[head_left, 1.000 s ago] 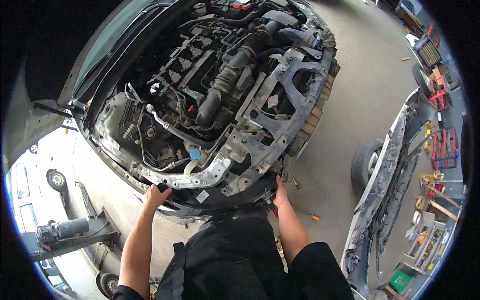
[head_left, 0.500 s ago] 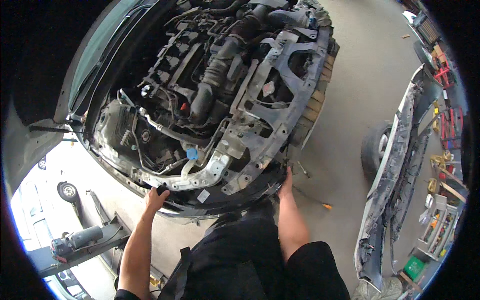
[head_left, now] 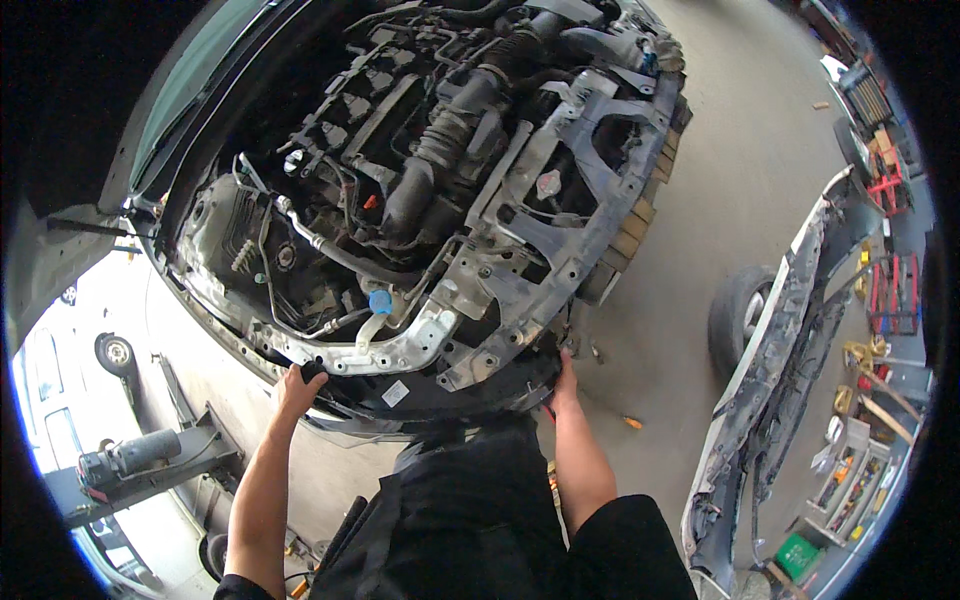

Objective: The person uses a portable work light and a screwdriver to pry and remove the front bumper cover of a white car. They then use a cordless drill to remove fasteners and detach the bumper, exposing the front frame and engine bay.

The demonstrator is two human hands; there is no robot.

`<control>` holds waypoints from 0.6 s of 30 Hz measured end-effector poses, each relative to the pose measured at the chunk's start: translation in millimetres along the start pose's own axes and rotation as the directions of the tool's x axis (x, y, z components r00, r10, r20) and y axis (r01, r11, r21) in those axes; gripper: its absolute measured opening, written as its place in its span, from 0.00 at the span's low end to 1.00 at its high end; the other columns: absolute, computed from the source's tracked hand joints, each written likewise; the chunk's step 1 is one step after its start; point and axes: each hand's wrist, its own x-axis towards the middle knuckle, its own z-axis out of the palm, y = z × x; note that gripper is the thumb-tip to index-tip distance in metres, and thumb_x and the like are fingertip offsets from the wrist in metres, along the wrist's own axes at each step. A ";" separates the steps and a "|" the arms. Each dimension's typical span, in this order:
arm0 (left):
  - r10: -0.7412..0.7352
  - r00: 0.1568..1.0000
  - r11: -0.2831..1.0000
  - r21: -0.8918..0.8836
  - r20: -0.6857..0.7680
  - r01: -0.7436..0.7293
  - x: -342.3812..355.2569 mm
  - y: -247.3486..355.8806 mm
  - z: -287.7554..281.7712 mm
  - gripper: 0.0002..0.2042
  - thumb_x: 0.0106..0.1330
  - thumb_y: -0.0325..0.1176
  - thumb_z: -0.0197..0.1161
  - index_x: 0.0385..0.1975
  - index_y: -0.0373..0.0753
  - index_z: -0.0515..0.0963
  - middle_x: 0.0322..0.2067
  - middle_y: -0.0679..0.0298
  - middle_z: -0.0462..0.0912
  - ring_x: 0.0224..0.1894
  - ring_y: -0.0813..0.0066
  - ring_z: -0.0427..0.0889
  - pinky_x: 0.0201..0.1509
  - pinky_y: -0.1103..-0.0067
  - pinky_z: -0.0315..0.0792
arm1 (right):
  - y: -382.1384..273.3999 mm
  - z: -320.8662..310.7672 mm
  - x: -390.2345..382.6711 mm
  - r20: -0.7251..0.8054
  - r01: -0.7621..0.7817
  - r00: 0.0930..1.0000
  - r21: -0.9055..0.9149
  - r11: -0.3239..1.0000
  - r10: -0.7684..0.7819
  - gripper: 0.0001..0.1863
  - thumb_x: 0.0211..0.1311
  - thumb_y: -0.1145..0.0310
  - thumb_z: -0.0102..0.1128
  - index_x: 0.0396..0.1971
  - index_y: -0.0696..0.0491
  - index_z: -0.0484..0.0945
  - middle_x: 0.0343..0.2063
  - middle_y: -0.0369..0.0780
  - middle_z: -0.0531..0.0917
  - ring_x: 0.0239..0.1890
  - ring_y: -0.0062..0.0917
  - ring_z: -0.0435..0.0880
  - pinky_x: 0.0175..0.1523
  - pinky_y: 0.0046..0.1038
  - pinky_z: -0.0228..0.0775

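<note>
A black headlight (head_left: 445, 402) with a small white label sits at the front corner of the car, just under the bare metal front panel (head_left: 410, 345). My left hand (head_left: 297, 390) is closed on its left end, the thumb over a black tab. At its other end my right hand (head_left: 565, 385) grips the edge, with its fingers partly hidden below. Above the headlight a blue reservoir cap (head_left: 380, 301) shows beside hoses. The uncovered engine (head_left: 400, 150) fills the bay beyond, and the radiator support (head_left: 590, 200) runs along the front.
A removed bumper cover (head_left: 770, 370) stands on the right, against a tyre (head_left: 735, 320). On the floor near my right hand lies an orange-handled tool (head_left: 632, 423). Trays of tools (head_left: 850, 480) line the far right. A motor unit on a lift beam (head_left: 130, 458) stands at the left.
The view has shifted slightly, moving the bumper cover and both hands a little left in the picture. Both hands keep hold of the headlight, which stays at the car's corner.
</note>
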 end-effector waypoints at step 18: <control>-0.026 1.000 0.999 0.042 0.012 0.026 -6.4 11.7 -15.6 0.28 0.50 0.55 0.69 0.33 0.30 0.76 0.33 0.46 0.82 0.39 0.49 0.81 0.45 0.63 0.74 | 2.9 180.2 -127.5 0.013 0.179 0.981 -0.427 0.886 -0.192 0.06 0.54 0.73 0.49 0.32 0.55 0.73 0.25 0.38 0.78 0.24 0.26 0.78 0.30 0.30 0.74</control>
